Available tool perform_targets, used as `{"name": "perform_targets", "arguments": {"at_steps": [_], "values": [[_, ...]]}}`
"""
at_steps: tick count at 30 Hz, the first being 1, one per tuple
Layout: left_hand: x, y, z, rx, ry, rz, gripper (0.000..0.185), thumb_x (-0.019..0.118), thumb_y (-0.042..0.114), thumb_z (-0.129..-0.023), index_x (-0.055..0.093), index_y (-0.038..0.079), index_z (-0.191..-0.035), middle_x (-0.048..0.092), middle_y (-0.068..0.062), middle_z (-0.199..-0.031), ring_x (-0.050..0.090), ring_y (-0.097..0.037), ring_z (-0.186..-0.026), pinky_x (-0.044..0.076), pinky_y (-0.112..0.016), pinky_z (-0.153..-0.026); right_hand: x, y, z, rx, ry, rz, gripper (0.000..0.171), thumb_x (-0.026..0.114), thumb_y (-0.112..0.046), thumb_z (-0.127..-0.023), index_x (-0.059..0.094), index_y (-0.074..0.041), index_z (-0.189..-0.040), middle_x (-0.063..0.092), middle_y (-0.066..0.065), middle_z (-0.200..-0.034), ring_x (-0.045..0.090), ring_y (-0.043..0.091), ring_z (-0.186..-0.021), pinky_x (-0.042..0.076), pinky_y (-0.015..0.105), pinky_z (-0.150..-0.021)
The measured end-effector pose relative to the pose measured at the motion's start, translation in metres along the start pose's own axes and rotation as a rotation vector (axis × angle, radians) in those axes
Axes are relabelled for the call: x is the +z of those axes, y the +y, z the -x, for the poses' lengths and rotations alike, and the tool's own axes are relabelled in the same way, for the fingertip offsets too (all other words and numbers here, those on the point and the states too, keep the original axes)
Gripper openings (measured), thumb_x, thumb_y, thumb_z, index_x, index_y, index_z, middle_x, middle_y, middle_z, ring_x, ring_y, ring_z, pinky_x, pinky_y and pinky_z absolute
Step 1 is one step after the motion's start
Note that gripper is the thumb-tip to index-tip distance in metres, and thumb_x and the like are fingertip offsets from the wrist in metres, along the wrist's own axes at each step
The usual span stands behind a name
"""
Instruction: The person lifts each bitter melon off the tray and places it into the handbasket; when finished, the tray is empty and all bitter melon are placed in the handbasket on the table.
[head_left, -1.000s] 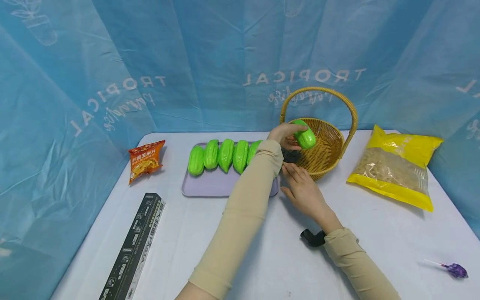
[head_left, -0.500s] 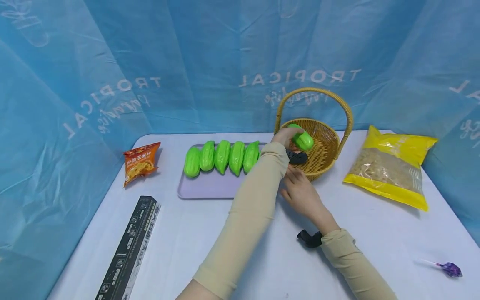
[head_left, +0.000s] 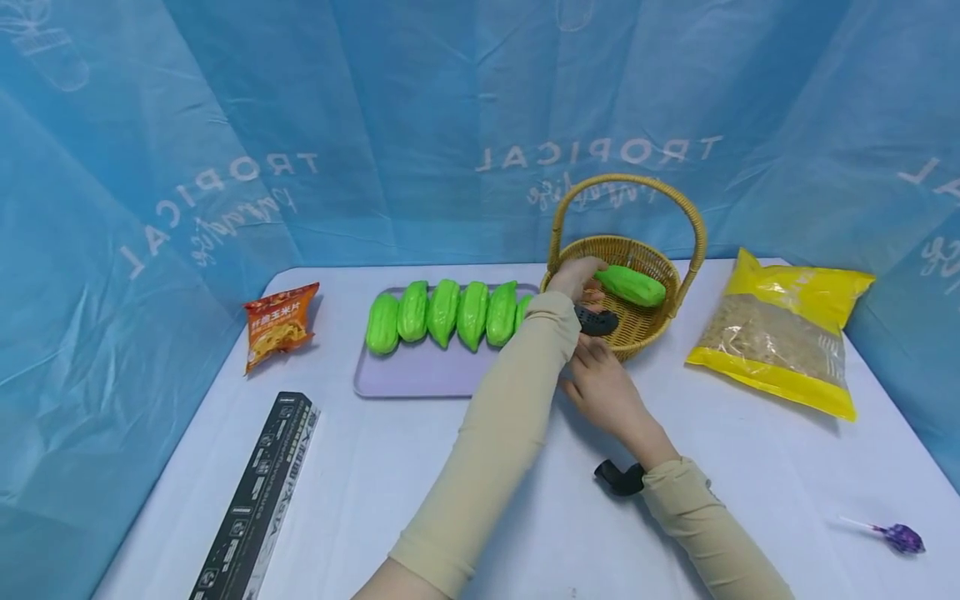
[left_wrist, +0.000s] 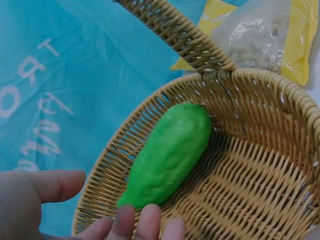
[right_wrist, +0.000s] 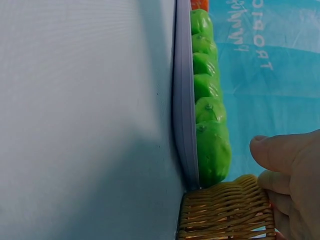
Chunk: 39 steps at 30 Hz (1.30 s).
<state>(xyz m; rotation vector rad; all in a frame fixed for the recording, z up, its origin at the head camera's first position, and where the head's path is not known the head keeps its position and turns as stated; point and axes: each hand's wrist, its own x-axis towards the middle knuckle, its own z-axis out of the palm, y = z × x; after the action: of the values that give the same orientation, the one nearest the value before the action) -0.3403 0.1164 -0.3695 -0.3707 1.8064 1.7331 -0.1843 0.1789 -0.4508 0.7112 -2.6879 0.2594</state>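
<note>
Frame centre: left hand [head_left: 576, 279], fingers [left_wrist: 135, 225] relaxed, touches green gourd [left_wrist: 169, 154] lying in basket [head_left: 651, 319]; withdraw gently. Right hand [head_left: 603, 392] flat, steadying.

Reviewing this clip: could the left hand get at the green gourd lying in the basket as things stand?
Probably yes: the left hand sits open at the basket rim, fingertips right by the green gourd, with nothing covering it and the handle arching clear above.

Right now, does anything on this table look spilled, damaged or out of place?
Nothing stands out. One green gourd lies in the basket, the other gourds sit in a neat row on the tray, and the yellow bag looks sealed.
</note>
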Motion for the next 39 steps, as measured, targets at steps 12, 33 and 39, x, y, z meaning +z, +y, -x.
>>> {"name": "perform_targets", "arguments": {"at_steps": [12, 33, 39], "values": [[-0.008, 0.02, 0.029, 0.091, -0.084, -0.166, 0.043, 0.055, 0.033, -0.099, 0.049, 0.025, -0.141, 0.061, -0.005, -0.13, 0.059, -0.018, -0.078, 0.052, -0.031, -0.067, 0.0, -0.001, 0.0, 0.018, -0.028, -0.034, 0.057, 0.067, -0.022, -0.092, 0.049, 0.005, -0.138, 0.048, 0.023, -0.144, 0.041, 0.037, -0.135, 0.027, 0.048, -0.117], [-0.063, 0.011, 0.056, 0.358, -0.217, -0.314, 0.052, 0.046, 0.035, -0.103, 0.037, 0.015, -0.15, 0.054, -0.01, -0.141, 0.055, -0.028, -0.127, 0.042, -0.046, -0.107, -0.006, -0.005, -0.002, 0.092, -0.123, -0.095, 0.06, 0.058, -0.024, -0.097, 0.037, 0.004, -0.146, 0.031, 0.021, -0.156, 0.031, 0.037, -0.144, 0.023, 0.052, -0.119], [-0.093, -0.002, 0.056, 0.394, -0.165, -0.271, 0.052, 0.048, 0.034, -0.102, 0.038, 0.013, -0.149, 0.054, -0.014, -0.141, 0.055, -0.033, -0.126, 0.041, -0.05, -0.108, -0.007, -0.005, -0.003, 0.087, -0.126, -0.118, 0.061, 0.055, -0.024, -0.098, 0.033, 0.003, -0.149, 0.026, 0.017, -0.159, 0.029, 0.037, -0.145, 0.022, 0.051, -0.119]]}}
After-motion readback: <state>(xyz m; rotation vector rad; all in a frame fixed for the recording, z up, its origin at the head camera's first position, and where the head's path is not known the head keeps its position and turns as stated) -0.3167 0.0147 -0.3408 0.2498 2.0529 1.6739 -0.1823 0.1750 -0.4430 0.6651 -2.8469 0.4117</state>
